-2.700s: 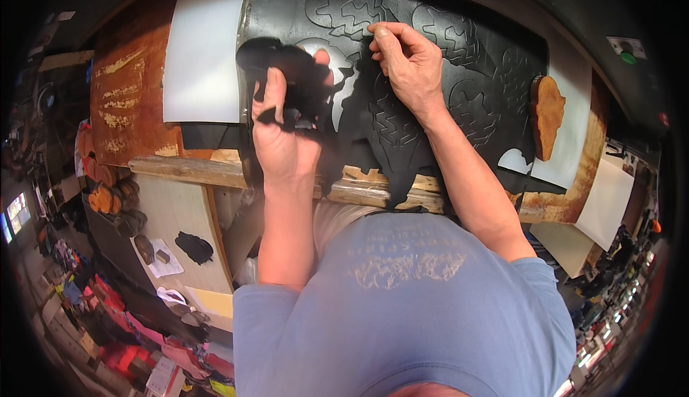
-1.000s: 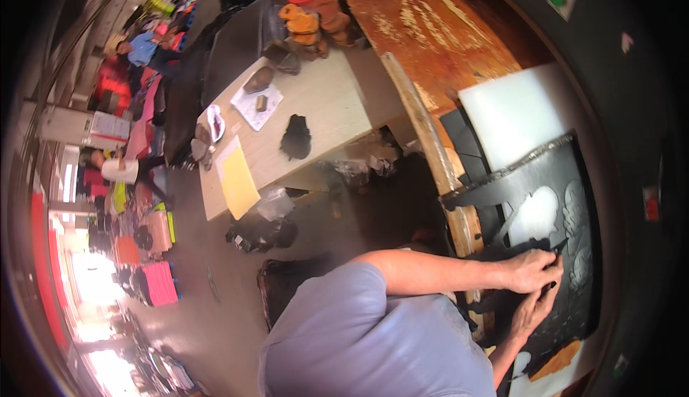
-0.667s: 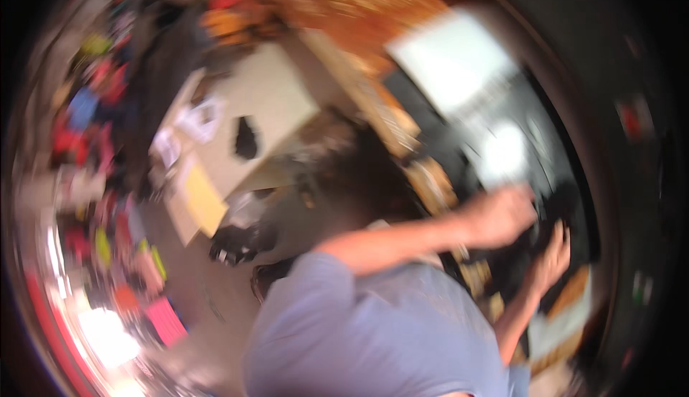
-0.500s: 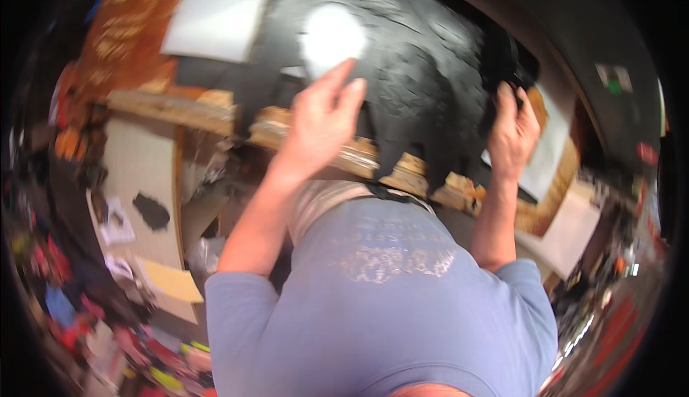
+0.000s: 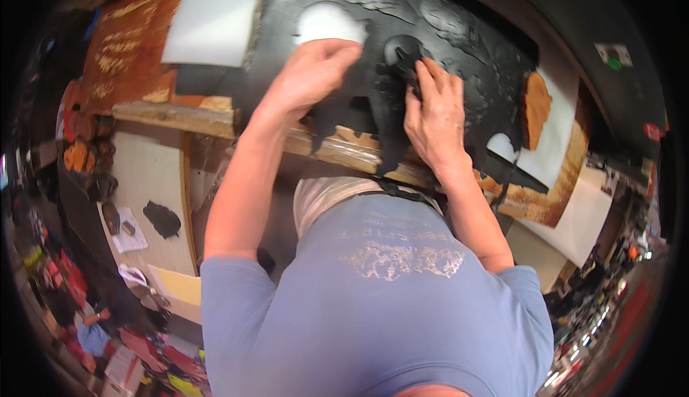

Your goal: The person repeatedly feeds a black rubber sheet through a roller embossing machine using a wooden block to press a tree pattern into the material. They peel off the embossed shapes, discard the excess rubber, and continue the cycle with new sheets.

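A large black sheet (image 5: 459,31) with embossed and cut-out shapes lies across a workbench. My left hand (image 5: 312,74) rests on it just below an oval cut-out hole (image 5: 326,20) that shows white underneath. Its fingers are bent and the tips are hidden. My right hand (image 5: 434,114) lies further right on the sheet, its fingers pressed around a small black object (image 5: 402,51). What that object is I cannot tell.
A white board (image 5: 215,17) lies under the sheet on the wooden bench (image 5: 125,45). An orange-brown piece (image 5: 535,99) sits at the sheet's right side. Lower left stands a pale table (image 5: 154,182) with a black scrap (image 5: 161,219). Colourful clutter covers the floor.
The view swung off to the left over the floor and came back to the bench. My left hand reached up to the white hole; my right hand moved in from the sheet's right edge.
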`<move>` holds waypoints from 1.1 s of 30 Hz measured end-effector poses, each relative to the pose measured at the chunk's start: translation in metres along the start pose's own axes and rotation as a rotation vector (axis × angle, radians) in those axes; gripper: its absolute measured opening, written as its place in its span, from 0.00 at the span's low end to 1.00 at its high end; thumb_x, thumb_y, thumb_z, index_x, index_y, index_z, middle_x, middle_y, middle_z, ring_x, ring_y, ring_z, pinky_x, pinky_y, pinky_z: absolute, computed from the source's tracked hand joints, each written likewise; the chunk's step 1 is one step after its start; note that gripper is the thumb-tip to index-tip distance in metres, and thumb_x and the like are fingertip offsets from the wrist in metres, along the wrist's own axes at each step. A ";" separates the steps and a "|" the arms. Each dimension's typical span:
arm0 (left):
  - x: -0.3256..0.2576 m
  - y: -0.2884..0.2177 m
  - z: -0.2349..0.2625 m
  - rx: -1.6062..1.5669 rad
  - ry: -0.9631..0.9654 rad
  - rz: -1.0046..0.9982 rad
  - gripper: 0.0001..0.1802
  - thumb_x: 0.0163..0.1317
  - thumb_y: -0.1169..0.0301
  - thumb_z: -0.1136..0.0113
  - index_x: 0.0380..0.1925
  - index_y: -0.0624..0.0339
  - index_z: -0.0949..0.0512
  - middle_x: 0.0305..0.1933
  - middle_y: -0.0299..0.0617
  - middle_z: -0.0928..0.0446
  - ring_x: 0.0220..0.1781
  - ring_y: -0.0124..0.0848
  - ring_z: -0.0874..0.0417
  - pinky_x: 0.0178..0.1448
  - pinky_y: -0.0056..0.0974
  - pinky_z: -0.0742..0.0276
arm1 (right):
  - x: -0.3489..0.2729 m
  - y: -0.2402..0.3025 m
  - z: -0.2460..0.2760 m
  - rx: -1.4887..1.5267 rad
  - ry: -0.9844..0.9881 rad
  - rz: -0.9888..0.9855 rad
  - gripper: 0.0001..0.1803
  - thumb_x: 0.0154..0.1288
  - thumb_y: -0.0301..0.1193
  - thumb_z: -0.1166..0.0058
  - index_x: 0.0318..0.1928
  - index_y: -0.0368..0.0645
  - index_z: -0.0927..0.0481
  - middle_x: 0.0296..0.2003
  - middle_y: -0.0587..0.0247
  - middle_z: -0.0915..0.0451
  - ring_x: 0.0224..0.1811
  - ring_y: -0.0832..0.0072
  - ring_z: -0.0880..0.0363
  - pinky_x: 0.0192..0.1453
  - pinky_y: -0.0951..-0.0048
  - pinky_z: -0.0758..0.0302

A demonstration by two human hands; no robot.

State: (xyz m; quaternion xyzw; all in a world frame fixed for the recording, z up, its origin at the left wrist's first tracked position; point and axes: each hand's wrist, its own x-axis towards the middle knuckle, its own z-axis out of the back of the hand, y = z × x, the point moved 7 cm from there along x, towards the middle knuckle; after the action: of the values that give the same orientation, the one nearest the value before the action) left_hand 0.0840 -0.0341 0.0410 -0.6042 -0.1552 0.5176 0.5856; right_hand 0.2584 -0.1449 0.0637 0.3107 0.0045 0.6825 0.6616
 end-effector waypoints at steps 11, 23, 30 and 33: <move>0.036 0.026 -0.027 -0.363 0.279 -0.016 0.09 0.71 0.66 0.39 0.39 0.59 0.16 0.24 0.29 0.30 0.22 0.24 0.31 0.27 0.35 0.34 | 0.003 0.000 -0.013 -0.068 0.049 -0.030 0.29 0.70 0.39 0.30 0.63 0.33 0.17 0.60 0.40 0.20 0.62 0.45 0.24 0.68 0.51 0.27; 0.010 0.009 -0.048 -0.049 -0.401 -0.476 0.26 0.70 0.65 0.40 0.57 0.79 0.21 0.59 0.68 0.18 0.62 0.60 0.17 0.71 0.52 0.22 | 0.001 -0.027 -0.020 0.105 0.148 -0.122 0.20 0.72 0.25 0.41 0.61 0.30 0.17 0.60 0.43 0.19 0.62 0.50 0.19 0.65 0.57 0.22; -0.061 -0.022 -0.048 -0.053 -0.459 -0.585 0.25 0.69 0.68 0.37 0.57 0.80 0.23 0.55 0.65 0.18 0.62 0.59 0.19 0.69 0.53 0.23 | -0.010 -0.040 -0.004 0.452 0.051 -0.330 0.16 0.74 0.20 0.42 0.59 0.30 0.16 0.58 0.56 0.17 0.55 0.71 0.17 0.60 0.72 0.21; -0.061 -0.023 -0.066 0.060 -0.287 -0.485 0.30 0.69 0.61 0.35 0.58 0.79 0.24 0.46 0.67 0.16 0.50 0.64 0.15 0.58 0.56 0.18 | -0.015 -0.041 0.008 0.453 -0.005 -0.402 0.18 0.74 0.19 0.42 0.61 0.32 0.16 0.60 0.55 0.18 0.60 0.69 0.17 0.65 0.70 0.21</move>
State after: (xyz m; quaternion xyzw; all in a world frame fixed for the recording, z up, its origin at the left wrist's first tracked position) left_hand 0.1219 -0.1124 0.0737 -0.4523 -0.3612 0.4472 0.6819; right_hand 0.2977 -0.1566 0.0466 0.4447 0.2165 0.5188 0.6973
